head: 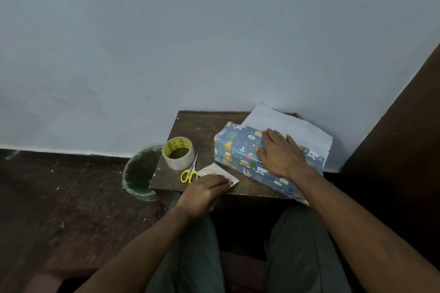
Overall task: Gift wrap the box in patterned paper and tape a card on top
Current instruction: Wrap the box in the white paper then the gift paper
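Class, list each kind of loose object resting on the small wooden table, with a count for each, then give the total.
Wrapped box: 1
Tape roll: 1
Scissors: 1
Card: 1
Total: 4

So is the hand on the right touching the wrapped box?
Touching. The head view shows the right hand lying flat on top of the wrapped box, fingers spread on the paper.

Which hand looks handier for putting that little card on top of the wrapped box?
Probably the left hand: it already rests on the card, while the right hand lies flat on the wrapped box, steadying it.
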